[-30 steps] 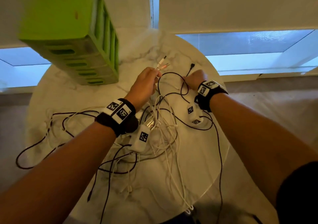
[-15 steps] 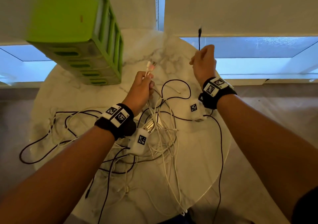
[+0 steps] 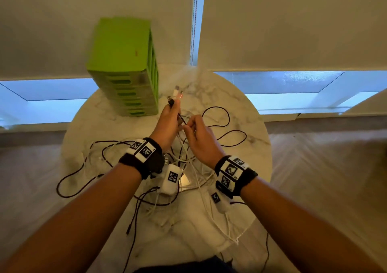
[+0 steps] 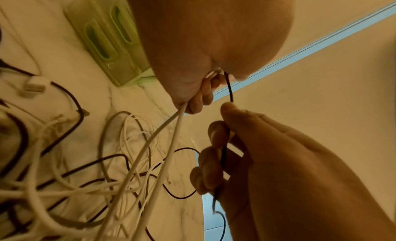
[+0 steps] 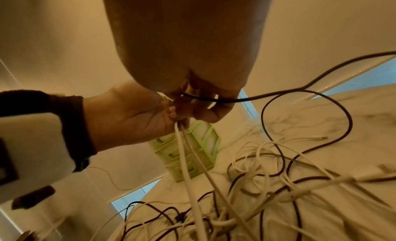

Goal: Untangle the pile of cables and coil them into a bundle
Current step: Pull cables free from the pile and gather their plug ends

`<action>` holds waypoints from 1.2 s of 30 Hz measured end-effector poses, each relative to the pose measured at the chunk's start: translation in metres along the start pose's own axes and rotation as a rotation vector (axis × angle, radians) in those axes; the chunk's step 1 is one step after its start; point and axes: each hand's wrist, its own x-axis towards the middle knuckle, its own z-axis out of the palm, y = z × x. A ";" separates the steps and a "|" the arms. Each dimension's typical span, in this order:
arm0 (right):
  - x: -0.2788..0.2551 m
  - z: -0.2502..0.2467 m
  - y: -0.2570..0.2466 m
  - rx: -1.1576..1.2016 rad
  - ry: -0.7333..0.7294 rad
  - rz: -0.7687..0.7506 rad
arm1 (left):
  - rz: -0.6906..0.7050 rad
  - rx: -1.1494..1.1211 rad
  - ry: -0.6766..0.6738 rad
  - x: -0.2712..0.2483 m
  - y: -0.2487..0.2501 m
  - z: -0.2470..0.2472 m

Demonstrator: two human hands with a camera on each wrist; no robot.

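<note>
A tangled pile of white and black cables [image 3: 188, 168] lies on a round marble table [image 3: 247, 113]. My left hand [image 3: 168, 119] is raised over it, gripping several cable ends in its fist; white plugs [image 3: 177, 90] and a black plug [image 3: 170, 102] stick out above it. Two white cables [image 4: 163, 129] hang from that fist down into the pile. My right hand [image 3: 196, 134] is just to its right, fingers curled round the black cable [image 4: 229, 88] a short way below the left fist. That black cable [image 5: 278, 93] trails off to the right.
A green plastic drawer unit [image 3: 123, 63] stands at the table's back left, close behind my left hand. Black cable loops [image 3: 69, 189] hang over the left edge and others over the front edge. Blinds and a window lie behind; wooden floor [image 3: 324, 178] surrounds the table.
My right hand has come down from the back right, where it held the black cable's end up, to beside my left hand. The black plug now sits in the left fist.
</note>
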 end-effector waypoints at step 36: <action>-0.069 0.019 -0.083 -0.122 0.055 -0.097 | -0.017 0.175 -0.178 -0.107 0.031 -0.052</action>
